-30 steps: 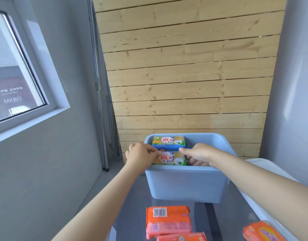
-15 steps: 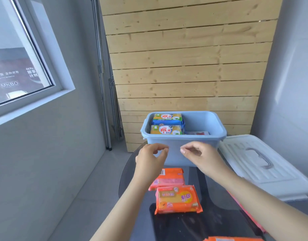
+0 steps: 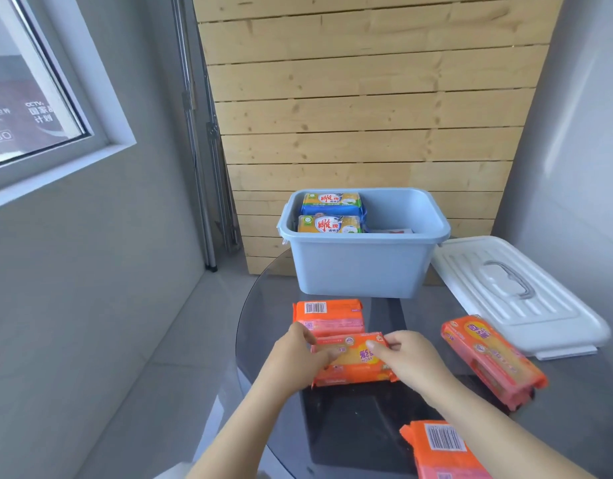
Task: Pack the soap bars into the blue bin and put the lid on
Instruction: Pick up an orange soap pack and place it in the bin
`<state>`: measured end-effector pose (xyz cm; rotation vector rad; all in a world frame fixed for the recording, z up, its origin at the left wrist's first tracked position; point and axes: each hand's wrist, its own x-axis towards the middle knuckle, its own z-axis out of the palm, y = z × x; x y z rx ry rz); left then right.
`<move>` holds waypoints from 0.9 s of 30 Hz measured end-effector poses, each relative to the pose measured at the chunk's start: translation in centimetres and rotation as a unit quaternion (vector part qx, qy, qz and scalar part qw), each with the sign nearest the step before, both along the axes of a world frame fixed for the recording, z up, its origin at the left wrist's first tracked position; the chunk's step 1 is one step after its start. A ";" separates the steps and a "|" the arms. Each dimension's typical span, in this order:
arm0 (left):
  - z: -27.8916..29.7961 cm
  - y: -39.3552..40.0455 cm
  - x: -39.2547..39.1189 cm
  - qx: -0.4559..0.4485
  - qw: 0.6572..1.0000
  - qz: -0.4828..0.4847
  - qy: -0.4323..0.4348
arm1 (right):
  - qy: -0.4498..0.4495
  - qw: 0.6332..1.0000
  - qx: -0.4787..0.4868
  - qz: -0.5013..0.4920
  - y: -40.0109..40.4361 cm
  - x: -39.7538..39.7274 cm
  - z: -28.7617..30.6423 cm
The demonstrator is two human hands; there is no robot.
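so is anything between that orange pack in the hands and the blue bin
Only another orange soap pack lies on the table between the held pack and the blue bin; lifted over it, the bin's open right side looks clear.

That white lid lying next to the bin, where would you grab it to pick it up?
Probably by the grey handle in the middle of the white lid, reaching down from above. The lid lies flat, top side up, right of the blue bin, so the arched handle is exposed. Its wide ribbed top offers little else to grip.
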<state>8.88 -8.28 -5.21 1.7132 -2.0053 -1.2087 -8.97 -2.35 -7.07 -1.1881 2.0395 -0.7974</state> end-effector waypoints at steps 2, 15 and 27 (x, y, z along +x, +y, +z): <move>0.0 0.1 0.3 -0.006 1.000 0.001 0.024 | -0.017 0.999 -0.024 -0.026 0.2 0.2 0.1; 0.9 -5.5 0.0 -0.086 0.981 0.127 0.115 | -0.075 0.990 -0.113 -0.038 -6.6 0.9 1.6; 0.1 -5.5 -0.2 0.091 0.962 0.133 0.221 | -0.246 0.966 -0.043 -0.061 -5.6 0.7 1.7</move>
